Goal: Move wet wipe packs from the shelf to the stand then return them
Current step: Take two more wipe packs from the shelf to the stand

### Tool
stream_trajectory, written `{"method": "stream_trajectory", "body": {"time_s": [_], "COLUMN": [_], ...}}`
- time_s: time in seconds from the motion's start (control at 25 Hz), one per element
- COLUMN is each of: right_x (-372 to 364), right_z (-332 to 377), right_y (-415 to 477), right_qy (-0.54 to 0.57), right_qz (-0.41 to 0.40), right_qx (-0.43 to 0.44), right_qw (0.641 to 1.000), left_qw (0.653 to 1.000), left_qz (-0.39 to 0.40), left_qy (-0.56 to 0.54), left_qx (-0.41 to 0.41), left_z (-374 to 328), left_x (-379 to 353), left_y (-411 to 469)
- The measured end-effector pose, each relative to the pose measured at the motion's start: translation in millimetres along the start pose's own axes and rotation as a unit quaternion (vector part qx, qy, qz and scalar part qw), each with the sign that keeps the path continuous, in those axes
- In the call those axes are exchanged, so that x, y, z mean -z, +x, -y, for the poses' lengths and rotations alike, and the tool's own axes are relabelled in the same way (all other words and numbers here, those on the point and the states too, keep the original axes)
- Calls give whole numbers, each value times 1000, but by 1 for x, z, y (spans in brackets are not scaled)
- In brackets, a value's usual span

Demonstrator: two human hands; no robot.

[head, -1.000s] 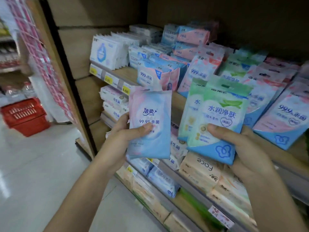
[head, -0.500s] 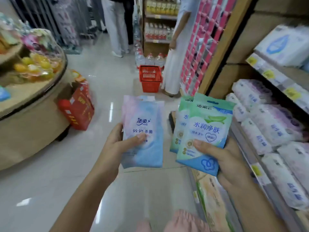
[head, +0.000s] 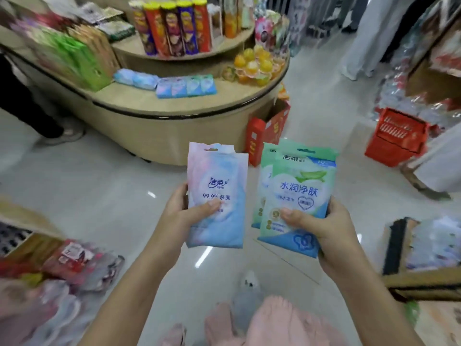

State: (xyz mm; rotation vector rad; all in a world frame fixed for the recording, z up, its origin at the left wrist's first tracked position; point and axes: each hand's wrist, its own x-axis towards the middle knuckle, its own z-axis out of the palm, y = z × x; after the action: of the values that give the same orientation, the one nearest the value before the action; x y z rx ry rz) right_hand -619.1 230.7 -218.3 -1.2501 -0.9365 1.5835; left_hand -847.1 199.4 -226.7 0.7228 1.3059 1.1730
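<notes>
Left hand (head: pixel 185 217): we see its fingers (head: pixel 208 208) clamped on a pink-and-blue plastic wipe pack (head: pixel 219 186), long axis upright, hang-hole end up.
Right hand (head: pixel 324 228): fingers (head: pixel 291 214) clamped on two green-and-blue plastic wipe packs (head: pixel 301 181) (one behind the other), likewise upright.
Where: above the glossy pale floor (head: pixel 99 186), short of the round beige tabletop (head: pixel 149 102).

Pink-blue wet wipe packs (head: pixel 217 196) are gripped upright in the left hand (head: pixel 184 216), green packs (head: pixel 296 196) in the right hand (head: pixel 321 228), before a rounded stand (head: pixel 174 121).
</notes>
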Motion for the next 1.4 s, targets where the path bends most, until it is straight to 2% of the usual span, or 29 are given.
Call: {"method": "stream_trajectory", "body": {"time_s": [0.24, 0.48, 0.68, 1.04, 1.2, 1.4], "right_x": [-84, -170, -247, -401, -437, -445], "right_z": [9, 39, 36, 8, 4, -2], "right_y": [135, 262, 341, 464, 513, 584], "right_qy": [-23, -53, -62, -14, -8, 12], "right_qz": [101, 155, 182, 143, 121, 88], "right_qx": [-41, -54, -77, -125, -147, -162], "right_qw": [994, 985, 978, 982, 982, 983], "left_qw": [992, 983, 976, 986, 989, 990], "left_qz": [-121, -177, -204, -150, -128, -107], "left_qy": [-35, -55, -82, -60, -54, -49], "left_qx": [-9, -9, -2, 36, 44, 74], "left_z": [-29, -79, -101, -165, -189, -189], "left_x": [64, 114, 179, 339, 376, 386], "left_y": [93, 193, 260, 406, 473, 557]}}
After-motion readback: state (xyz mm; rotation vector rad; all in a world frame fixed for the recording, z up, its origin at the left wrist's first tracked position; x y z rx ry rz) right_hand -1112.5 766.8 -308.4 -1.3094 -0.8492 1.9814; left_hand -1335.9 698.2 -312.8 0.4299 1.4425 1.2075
